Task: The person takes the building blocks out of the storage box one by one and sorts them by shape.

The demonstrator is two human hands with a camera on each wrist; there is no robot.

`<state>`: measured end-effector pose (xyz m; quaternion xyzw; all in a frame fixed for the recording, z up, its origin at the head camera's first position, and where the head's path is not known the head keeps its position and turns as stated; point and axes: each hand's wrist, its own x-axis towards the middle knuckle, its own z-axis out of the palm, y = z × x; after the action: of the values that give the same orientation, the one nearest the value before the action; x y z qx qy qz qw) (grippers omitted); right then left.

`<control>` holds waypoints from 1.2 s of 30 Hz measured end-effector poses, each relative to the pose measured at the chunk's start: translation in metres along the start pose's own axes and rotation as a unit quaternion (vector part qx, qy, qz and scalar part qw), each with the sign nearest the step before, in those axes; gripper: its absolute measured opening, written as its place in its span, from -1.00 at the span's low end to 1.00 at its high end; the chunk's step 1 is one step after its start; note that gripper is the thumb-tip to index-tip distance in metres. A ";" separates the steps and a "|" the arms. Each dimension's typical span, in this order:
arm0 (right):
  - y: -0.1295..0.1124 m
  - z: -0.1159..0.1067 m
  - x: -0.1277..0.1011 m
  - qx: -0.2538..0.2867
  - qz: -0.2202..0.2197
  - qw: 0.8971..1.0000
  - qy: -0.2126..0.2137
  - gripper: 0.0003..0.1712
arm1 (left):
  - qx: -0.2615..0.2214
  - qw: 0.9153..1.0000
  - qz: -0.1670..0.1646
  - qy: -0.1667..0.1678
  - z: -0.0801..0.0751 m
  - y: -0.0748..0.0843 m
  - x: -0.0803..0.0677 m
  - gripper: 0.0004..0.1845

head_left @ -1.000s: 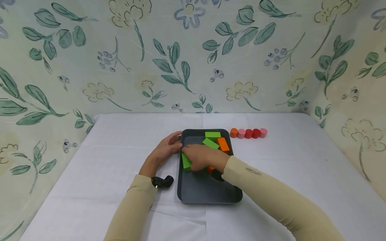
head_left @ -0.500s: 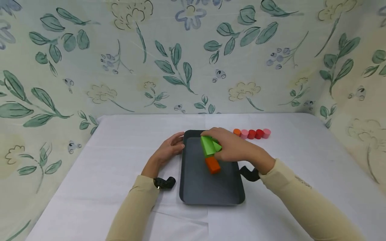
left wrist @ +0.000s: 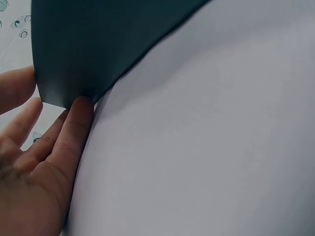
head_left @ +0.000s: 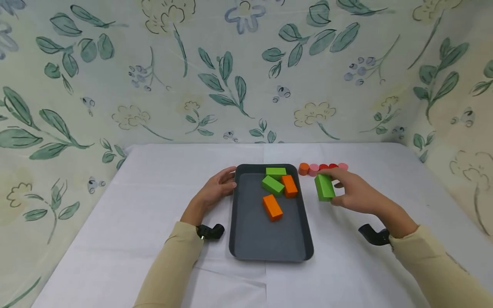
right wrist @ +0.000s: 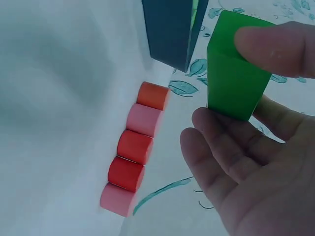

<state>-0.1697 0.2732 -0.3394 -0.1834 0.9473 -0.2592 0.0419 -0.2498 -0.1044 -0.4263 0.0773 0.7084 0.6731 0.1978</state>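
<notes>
two hands are showing in the head view, one on each side of a dark tray (head_left: 246, 239) lying at the centre of the frame. the right hand (head_left: 356, 194), right of centre, is grasping a green block (head_left: 325, 187) in its grip, thumb on one face and fingers curling round the opposite side; in the right wrist view the same green block (right wrist: 236, 73) is sitting at the upper right of the frame, pinched between the thumb above and the fingers below. the block is hovering or resting just right of the tray, off it, whether it is touching the table cannot be told. just behind it, toward the top of the frame, a row of five small cylinders (head_left: 322, 168) is lying side by side on the table (head_left: 135, 222), orange, pink, red, red, pink.

the left hand (head_left: 215, 192) is resting with relaxed, mostly straight fingers against the tray's upper left corner, its grip holding nothing; the left wrist view is showing the fingertips (left wrist: 78, 110) touching the tray's edge.

inside the tray, two green blocks (head_left: 274, 179) and an orange block (head_left: 289, 186) are clustering at the upper end, and another orange block (head_left: 272, 207) is lying alone near the middle. a white cloth is covering the table, with floral fabric walls behind.
</notes>
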 end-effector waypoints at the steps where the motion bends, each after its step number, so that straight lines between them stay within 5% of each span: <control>1: 0.004 0.003 0.000 0.002 0.003 1.000 -0.003 -0.20 | 0.000 1.000 0.000 -0.001 0.000 0.000 0.000 -0.31; 36: 0.019 0.034 0.028 0.022 0.013 0.999 -0.043 -0.17 | 0.003 1.000 0.000 0.009 0.001 -0.002 -0.001 -0.32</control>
<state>-0.1957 0.2618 -0.3776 -0.1815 0.9408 -0.2717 0.0904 -0.2484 -0.1035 -0.4284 0.0715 0.7124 0.6714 0.1912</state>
